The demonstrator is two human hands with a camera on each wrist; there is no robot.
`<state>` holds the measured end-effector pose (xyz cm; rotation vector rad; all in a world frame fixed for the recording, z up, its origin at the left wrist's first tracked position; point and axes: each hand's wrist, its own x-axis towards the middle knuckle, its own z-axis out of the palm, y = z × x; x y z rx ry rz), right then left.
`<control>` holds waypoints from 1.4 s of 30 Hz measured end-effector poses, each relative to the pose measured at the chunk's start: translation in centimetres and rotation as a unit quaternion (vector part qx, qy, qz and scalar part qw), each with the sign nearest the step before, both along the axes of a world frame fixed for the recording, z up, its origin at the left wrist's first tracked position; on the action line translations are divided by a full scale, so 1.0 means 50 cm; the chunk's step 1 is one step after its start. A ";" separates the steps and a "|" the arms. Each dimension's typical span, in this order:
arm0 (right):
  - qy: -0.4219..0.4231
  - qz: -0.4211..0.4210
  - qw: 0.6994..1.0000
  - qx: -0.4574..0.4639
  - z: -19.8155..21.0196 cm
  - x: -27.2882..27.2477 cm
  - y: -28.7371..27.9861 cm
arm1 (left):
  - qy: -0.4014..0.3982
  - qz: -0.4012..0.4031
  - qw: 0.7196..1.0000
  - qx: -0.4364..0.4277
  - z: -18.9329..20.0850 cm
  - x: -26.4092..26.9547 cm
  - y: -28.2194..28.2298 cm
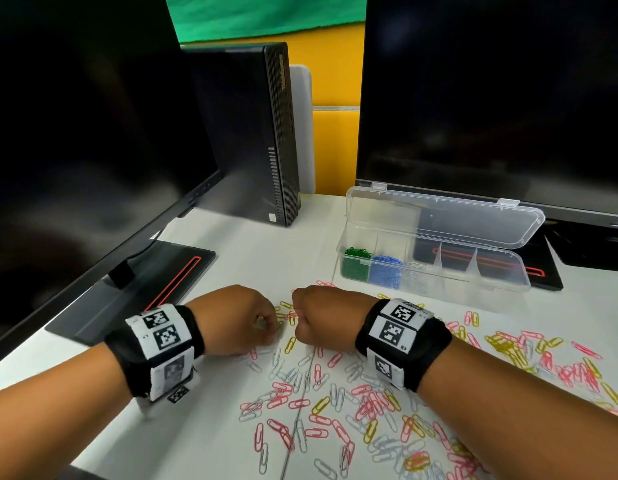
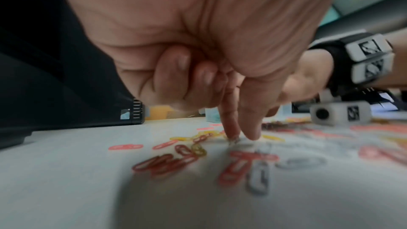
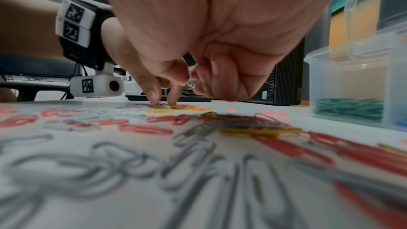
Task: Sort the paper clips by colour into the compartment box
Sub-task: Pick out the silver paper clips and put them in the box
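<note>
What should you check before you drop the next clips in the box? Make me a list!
1. Lid of the clear plastic compartment box open: ok.
2. Green paper clips and blue paper clips kept in separate compartments: ok.
3. White paper clips have a compartment, beside the blue: ok.
4. Left hand pinching a clip off the white table: cannot tell, blurred.
5. Right hand holds white clips in curled fingers: ok.
6. Empty compartments left for red and yellow: ok.

surface: white table | on it: loose paper clips, compartment box, monitor stands, desktop PC
</note>
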<state>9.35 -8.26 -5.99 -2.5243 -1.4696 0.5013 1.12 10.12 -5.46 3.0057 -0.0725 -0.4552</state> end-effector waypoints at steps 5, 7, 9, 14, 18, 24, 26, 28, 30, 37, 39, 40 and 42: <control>-0.020 -0.006 1.000 -0.017 -0.002 0.003 0.000 | -0.030 -0.059 0.994 0.084 -0.010 0.002 -0.028; -0.018 -0.004 1.000 -0.019 0.002 0.002 -0.001 | -0.034 -0.066 0.994 0.079 -0.014 0.002 -0.027; -0.016 -0.002 1.000 -0.021 0.005 0.001 0.000 | -0.046 -0.048 0.997 0.050 -0.014 0.007 -0.014; -0.031 0.039 0.998 -0.033 0.013 -0.002 -0.004 | -0.080 0.000 0.997 -0.004 -0.001 0.018 0.016; -0.033 0.017 0.999 0.006 0.022 -0.004 -0.008 | -0.048 0.027 0.995 -0.085 0.006 0.019 0.024; -0.025 0.035 0.999 -0.008 0.028 -0.009 -0.013 | -0.029 0.118 0.970 -0.210 0.005 0.020 0.038; -0.018 0.053 0.998 -0.017 0.031 -0.010 -0.015 | 0.004 0.171 0.949 -0.264 0.002 0.017 0.038; -0.014 0.072 0.997 -0.028 0.031 -0.012 -0.014 | 0.027 0.231 0.897 -0.375 0.005 0.012 0.034; -0.004 0.095 0.994 -0.049 0.027 -0.015 -0.014 | 0.038 0.271 0.837 -0.473 0.013 0.004 0.034; -0.045 0.130 0.990 -0.006 0.011 -0.011 -0.005 | 0.070 0.188 0.924 -0.326 0.035 -0.029 0.064; -0.050 0.135 0.990 -0.007 0.007 -0.010 -0.004 | 0.070 0.070 0.986 -0.131 0.038 -0.044 0.050; -0.044 0.137 0.990 -0.011 0.006 -0.009 -0.004 | 0.068 0.037 0.995 -0.057 0.038 -0.053 0.040; -0.031 0.136 0.990 -0.018 0.008 -0.010 -0.004 | 0.053 0.008 0.998 0.037 0.032 -0.065 0.027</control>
